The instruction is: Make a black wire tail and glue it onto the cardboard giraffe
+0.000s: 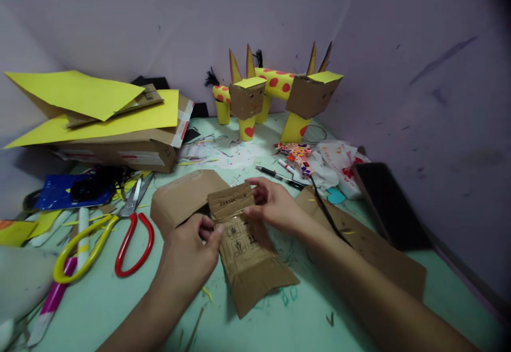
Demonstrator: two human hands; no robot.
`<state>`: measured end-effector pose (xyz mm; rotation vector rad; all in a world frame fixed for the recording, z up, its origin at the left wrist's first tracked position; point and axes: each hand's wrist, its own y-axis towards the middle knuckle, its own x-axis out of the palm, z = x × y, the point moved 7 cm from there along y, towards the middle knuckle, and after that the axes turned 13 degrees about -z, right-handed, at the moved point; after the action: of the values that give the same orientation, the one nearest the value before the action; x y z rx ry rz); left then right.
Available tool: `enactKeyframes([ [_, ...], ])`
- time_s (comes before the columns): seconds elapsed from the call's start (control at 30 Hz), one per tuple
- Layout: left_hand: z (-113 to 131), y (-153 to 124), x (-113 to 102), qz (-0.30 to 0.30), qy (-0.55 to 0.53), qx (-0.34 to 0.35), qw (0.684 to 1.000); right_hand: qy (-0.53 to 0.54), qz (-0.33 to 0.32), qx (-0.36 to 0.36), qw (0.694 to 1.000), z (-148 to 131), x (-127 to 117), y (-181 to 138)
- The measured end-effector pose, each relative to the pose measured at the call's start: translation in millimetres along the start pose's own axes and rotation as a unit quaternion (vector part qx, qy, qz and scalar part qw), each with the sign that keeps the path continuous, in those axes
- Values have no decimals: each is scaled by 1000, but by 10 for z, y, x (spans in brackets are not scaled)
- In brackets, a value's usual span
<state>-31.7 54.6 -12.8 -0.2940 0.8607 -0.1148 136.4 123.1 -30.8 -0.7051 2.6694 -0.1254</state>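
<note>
A folded piece of brown cardboard point(247, 259) with printed symbols lies on the pale green table point(120, 299) in front of me. My left hand point(187, 259) pinches its left edge with thumb and fingers closed. My right hand point(271, 205) grips the taped upper flap of the same piece, fingers curled over it. A second folded cardboard piece point(181, 197) lies just behind my left hand, touching the one I hold.
Red and yellow scissors point(115, 235) lie to the left. A cardboard box point(131, 152) topped with yellow paper point(80, 93) sits at back left. Two yellow spotted paper giraffes point(275, 99) stand at the back. Pens point(279, 176), a dark phone point(389, 203) and flat cardboard point(379, 251) lie right.
</note>
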Motion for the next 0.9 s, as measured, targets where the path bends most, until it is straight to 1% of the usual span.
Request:
enactKeyframes([
  [0.03,-1,21,13,9,-1,0,1000,-7,-30,-8,1000,12,50,18],
  [0.1,-9,61,18,28,-15,4,999,-44,-67,-21,997,22,98,-10],
  [0.13,-8,84,28,27,-23,10,999,-70,-80,-22,994,25,108,-41],
  [0.2,8,128,74,1,-37,32,999,-122,-88,-17,988,20,111,-108],
  [0.27,22,159,134,-38,-30,41,998,-173,-82,-19,981,-25,112,-154],
  [0.3,26,166,149,-47,-13,39,998,-198,-80,-22,977,-58,122,-166],
  [0.37,49,169,136,-38,39,40,998,-242,-71,-30,967,-137,143,-173],
  [0.4,80,168,118,-27,70,52,996,-263,-63,-37,962,-180,150,-172],
  [0.47,178,167,92,-13,115,109,987,-297,-56,-51,952,-251,166,-170],
  [0.5,223,169,93,-19,122,143,982,-309,-59,-58,947,-273,178,-171],
  [0.57,269,186,114,-49,105,189,975,-320,-71,-63,943,-282,199,-175],
  [0.63,260,211,135,-74,81,197,974,-323,-77,-58,941,-258,214,-183],
  [0.67,248,219,144,-76,78,194,975,-323,-74,-55,942,-246,219,-189],
  [0.83,238,183,157,-39,95,208,973,-328,-35,-61,942,-240,257,-221],
  [0.9,228,178,157,-47,83,211,973,-335,-30,-78,939,-264,266,-238],
])
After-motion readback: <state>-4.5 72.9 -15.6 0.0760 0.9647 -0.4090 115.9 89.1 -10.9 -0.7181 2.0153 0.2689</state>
